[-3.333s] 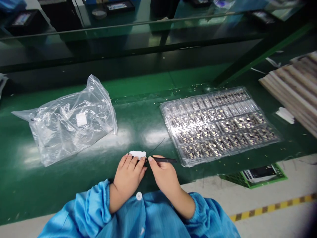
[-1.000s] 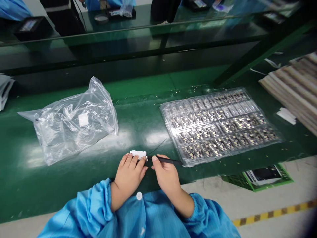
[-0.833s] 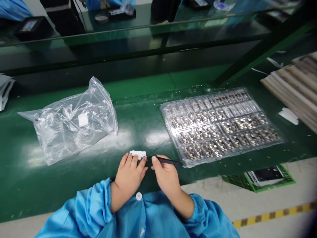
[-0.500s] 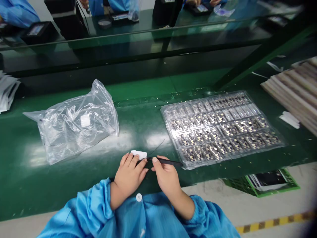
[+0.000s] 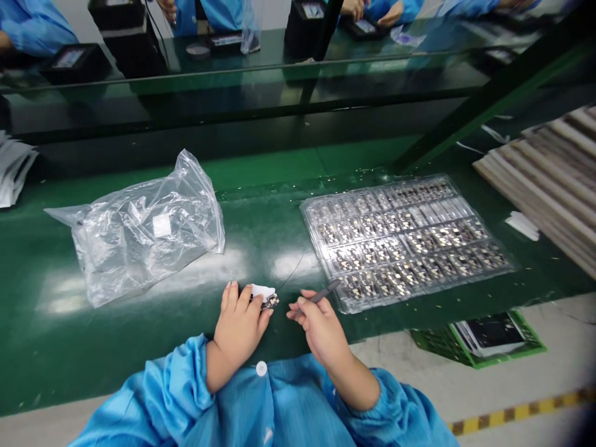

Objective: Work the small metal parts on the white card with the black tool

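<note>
My left hand [image 5: 241,326] presses a small circuit board [image 5: 270,302] to the green table, its fingers partly covering the board. A white piece of paper [image 5: 263,290] lies at the board's far edge, against the fingertips. Just right of the board, my right hand [image 5: 321,323] grips dark tweezers [image 5: 323,293], whose back end slants up to the right. The tweezers are apart from the board. Farther right, a clear plastic tray [image 5: 347,305] holds rows of similar small boards, with some of its slots bare.
A clear plastic bag [image 5: 135,236] with a white label lies on the left. Stacked sheets [image 5: 549,174] stand at the right, and a green crate [image 5: 510,360] sits below the table edge. A green post [image 5: 447,133] rises behind the tray. Co-workers in blue sleeves [image 5: 41,25] sit opposite.
My right hand has drawn the tweezers away from the board to the right and tilted them upward. More of the board now shows beside my left fingers. The view has shifted slightly.
</note>
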Demonstrator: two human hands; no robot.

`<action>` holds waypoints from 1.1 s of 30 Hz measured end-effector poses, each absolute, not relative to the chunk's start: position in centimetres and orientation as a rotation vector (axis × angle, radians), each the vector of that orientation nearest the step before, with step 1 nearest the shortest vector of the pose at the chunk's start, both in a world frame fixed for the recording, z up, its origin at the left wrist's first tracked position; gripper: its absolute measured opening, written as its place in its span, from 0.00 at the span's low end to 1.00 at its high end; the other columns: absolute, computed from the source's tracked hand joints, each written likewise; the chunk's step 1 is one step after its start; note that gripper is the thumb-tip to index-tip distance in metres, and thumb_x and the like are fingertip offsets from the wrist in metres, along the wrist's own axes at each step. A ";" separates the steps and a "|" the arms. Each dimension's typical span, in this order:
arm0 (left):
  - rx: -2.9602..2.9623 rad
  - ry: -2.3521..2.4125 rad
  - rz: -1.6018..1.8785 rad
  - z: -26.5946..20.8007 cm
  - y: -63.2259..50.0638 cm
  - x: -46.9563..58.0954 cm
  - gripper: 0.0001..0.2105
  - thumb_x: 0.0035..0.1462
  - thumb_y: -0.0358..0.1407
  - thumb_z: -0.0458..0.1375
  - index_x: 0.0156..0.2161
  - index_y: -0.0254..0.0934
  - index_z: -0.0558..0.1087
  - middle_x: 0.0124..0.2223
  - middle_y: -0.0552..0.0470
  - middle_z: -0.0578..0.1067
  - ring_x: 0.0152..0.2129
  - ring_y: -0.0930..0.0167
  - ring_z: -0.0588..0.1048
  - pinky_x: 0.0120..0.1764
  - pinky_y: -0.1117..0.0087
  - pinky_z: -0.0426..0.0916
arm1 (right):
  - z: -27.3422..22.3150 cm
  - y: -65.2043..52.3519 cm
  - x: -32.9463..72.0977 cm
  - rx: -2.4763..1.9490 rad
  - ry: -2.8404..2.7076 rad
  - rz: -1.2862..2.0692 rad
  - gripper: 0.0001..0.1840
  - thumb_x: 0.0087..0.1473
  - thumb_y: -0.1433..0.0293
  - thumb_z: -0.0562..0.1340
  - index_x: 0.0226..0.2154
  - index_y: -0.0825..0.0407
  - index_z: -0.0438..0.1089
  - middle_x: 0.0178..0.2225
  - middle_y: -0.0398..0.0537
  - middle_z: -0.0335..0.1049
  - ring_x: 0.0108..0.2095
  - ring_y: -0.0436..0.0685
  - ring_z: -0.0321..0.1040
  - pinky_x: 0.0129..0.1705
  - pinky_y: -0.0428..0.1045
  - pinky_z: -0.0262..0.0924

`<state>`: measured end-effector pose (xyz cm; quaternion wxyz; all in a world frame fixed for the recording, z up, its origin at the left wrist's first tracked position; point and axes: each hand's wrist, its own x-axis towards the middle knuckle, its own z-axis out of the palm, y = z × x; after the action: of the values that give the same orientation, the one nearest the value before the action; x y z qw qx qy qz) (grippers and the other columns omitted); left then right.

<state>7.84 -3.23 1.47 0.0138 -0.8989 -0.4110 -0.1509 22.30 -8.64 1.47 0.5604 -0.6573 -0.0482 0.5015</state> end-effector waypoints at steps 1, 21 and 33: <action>-2.808 -1.274 -0.472 1.5 -3.2 7.9 0.11 0.51 0.40 0.55 0.36 0.37 0.73 0.42 0.45 0.73 0.45 0.56 0.66 0.46 0.53 0.63 | 1.6 -8.7 22.2 -1.584 -0.150 1.196 0.18 0.39 0.62 0.63 0.34 0.53 0.64 0.23 0.42 0.69 0.24 0.53 0.68 0.29 0.49 0.63; -2.944 -0.898 -0.735 -0.7 -1.3 6.2 0.14 0.56 0.41 0.48 0.40 0.34 0.68 0.38 0.44 0.74 0.42 0.59 0.68 0.43 0.56 0.65 | 5.8 -6.9 22.2 -1.868 -1.159 0.982 0.10 0.48 0.69 0.56 0.21 0.52 0.69 0.16 0.37 0.62 0.18 0.47 0.58 0.19 0.42 0.47; -2.864 -0.871 -0.718 -3.6 -0.3 5.4 0.23 0.54 0.49 0.45 0.43 0.31 0.69 0.39 0.42 0.74 0.44 0.54 0.65 0.43 0.54 0.62 | 10.3 -6.2 36.3 -2.387 -0.280 0.263 0.20 0.49 0.55 0.52 0.35 0.51 0.68 0.23 0.42 0.67 0.26 0.53 0.64 0.27 0.45 0.54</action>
<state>5.42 -0.32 -3.58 0.0314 -0.9299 -0.2827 -0.2332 36.32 -6.21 10.30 0.3543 -0.9233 -0.1083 0.1016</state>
